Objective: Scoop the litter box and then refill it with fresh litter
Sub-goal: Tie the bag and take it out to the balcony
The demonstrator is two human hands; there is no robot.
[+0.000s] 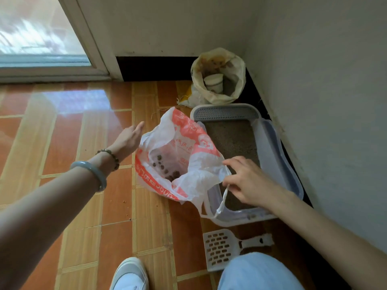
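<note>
Right hand (245,181) pinches the bag (182,143) handle over the litter box (278,155); I see my left hand (129,139) open, fingers straight, at the bag's left rim. Scoop (222,250) lies on the floor below the box.

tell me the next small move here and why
Probably close the left hand on the near-side rim of the plastic bag to gather it shut: the right hand pinches the other side, clumps lie inside, and the scoop lies set down on the floor.
</note>
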